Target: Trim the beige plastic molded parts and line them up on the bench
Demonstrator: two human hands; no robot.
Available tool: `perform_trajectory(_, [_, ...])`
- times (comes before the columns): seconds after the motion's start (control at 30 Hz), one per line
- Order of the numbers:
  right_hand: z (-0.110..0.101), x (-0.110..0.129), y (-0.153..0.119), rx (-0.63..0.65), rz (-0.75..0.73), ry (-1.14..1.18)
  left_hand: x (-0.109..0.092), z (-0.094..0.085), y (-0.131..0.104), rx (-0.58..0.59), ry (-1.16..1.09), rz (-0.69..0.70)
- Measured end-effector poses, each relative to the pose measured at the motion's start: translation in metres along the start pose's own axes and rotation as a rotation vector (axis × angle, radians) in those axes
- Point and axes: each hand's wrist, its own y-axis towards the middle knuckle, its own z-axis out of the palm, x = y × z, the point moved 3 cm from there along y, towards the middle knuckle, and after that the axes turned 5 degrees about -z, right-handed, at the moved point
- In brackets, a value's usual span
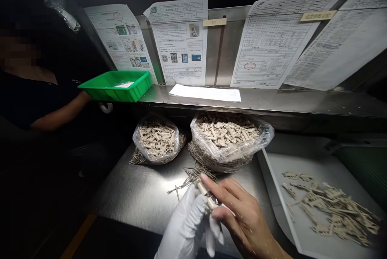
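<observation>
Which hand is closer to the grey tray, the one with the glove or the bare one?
The right, bare hand. It's just left of the grey tray; the gloved left hand is farther left.

Worktop (136, 188) here is brushed-looking metal, pretty shiny. Bags (226, 155) are glossy, crinkly clear plastic, green tray (117, 94) is smooth plastic, white glove (178, 226) looks like matt cloth, posted sheets (181, 45) are paper, held beige part (202, 188) looks smooth, slightly glossy.
</observation>
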Motion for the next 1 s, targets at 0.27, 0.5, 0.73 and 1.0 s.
perform_trajectory(0.27, [0.0004, 0.0049, -0.0020, -0.048, -0.063, -0.142, -0.0021, 0.0003, -0.0025, -0.003, -0.001, -0.010])
perform_trajectory(0.5, [-0.0022, 0.0039, -0.0022, -0.042, -0.077, -0.129, -0.0026, -0.0005, -0.0057, -0.026, 0.000, 0.010])
perform_trajectory(0.73, [-0.0013, 0.0072, -0.0007, -0.068, -0.158, -0.260, -0.0024, -0.0043, -0.0087, -0.078, 0.016, 0.015])
perform_trajectory(1.0, [-0.0061, 0.0002, -0.0025, -0.072, 0.047, 0.026, 0.0024, -0.0058, -0.0056, -0.077, -0.020, -0.005])
